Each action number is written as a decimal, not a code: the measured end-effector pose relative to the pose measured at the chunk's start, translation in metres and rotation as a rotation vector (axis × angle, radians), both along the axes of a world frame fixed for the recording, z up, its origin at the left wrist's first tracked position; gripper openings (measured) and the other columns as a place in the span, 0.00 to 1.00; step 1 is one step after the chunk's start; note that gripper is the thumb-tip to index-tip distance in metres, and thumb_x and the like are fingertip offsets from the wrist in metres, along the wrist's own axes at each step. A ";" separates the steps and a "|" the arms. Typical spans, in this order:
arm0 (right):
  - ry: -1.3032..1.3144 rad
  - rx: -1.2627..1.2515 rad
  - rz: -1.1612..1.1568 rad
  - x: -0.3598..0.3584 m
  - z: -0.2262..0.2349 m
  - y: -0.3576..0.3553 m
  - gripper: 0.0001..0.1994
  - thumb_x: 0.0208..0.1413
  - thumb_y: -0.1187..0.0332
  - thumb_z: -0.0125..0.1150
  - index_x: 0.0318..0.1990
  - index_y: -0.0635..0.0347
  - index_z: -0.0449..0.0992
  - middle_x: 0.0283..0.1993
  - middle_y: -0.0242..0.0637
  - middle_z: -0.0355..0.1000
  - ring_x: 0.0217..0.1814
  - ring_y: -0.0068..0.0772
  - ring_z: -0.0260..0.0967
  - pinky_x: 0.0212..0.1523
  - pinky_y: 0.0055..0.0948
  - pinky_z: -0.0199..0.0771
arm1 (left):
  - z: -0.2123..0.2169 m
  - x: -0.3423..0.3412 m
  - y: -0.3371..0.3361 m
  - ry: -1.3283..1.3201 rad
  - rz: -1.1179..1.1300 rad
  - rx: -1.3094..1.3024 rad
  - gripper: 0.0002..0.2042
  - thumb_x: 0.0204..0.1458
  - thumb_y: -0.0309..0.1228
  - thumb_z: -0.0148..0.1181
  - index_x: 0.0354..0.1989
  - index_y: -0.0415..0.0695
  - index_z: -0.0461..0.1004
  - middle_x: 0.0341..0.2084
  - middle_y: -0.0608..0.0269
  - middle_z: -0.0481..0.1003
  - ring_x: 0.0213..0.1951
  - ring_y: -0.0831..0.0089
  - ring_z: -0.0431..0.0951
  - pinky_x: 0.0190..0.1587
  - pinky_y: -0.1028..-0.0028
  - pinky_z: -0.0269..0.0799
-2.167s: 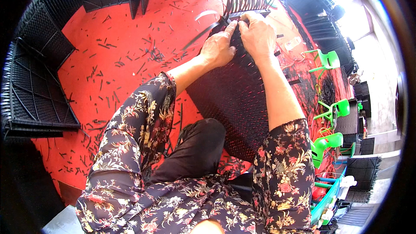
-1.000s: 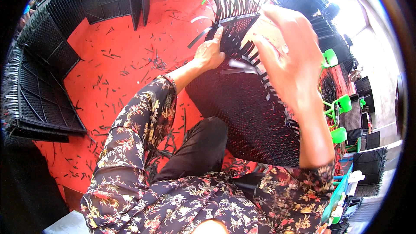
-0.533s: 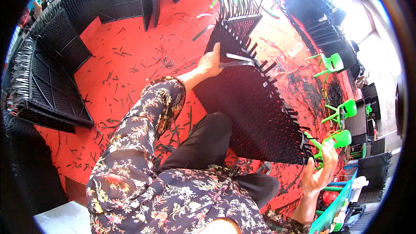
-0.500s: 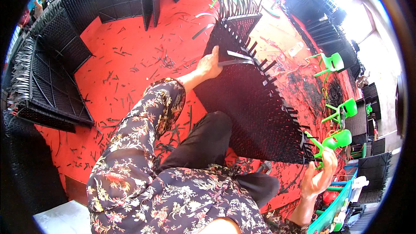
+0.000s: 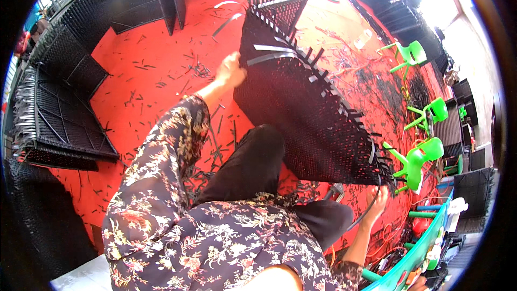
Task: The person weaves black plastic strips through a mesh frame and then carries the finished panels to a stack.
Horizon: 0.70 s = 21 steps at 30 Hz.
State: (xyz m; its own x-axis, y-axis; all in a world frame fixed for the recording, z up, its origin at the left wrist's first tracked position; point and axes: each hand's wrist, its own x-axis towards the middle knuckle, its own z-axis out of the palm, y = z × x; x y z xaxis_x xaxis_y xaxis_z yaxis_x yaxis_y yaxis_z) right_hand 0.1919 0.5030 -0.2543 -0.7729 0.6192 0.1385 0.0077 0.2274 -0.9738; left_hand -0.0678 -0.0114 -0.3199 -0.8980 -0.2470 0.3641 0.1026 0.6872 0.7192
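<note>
A large black woven panel [image 5: 301, 113] with loose strip ends along its right side and top leans in front of me, tilted. My left hand [image 5: 232, 71] is closed at its left edge, the fingers partly hidden. Near the panel's lower right corner is my right hand [image 5: 377, 203], fingers stretched upward with the tips at the lower edge. A thin dark strip or hose [image 5: 366, 211] curves past that hand; whether it is held is unclear. Pale strips [image 5: 274, 54] lie across the panel's upper part. Below the panel, a metal tool [image 5: 335, 191] is partly hidden by my knee.
Black woven pieces [image 5: 72, 113] stand at the left and back. Cut black strips [image 5: 199, 69] litter the red floor [image 5: 145, 48]. Green chairs [image 5: 412, 164] stand on the right, near a teal-sided container [image 5: 420, 248] with mixed items.
The panel appears shifted slightly left and up in view. My left hand has moved left to its edge. My right hand, earlier raised with fingers spread beside the corner, is now lower and against it.
</note>
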 end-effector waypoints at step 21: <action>-0.089 0.487 0.006 -0.061 -0.020 0.194 0.21 0.50 0.62 0.64 0.49 0.63 0.71 0.41 0.32 0.72 0.44 0.29 0.65 0.50 0.30 0.63 | 0.039 -0.013 -0.018 0.090 -0.097 -0.085 0.24 0.42 0.30 0.60 0.51 0.36 0.67 0.30 0.52 0.75 0.32 0.64 0.77 0.38 0.67 0.71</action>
State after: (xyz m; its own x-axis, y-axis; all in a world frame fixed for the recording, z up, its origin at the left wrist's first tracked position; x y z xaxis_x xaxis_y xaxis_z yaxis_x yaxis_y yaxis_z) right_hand 0.1308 0.6968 -0.2746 -0.7980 0.4947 0.3441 0.0835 0.6563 -0.7499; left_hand -0.0812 -0.0295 -0.2811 -0.8789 -0.1250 0.4603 0.2333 0.7291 0.6434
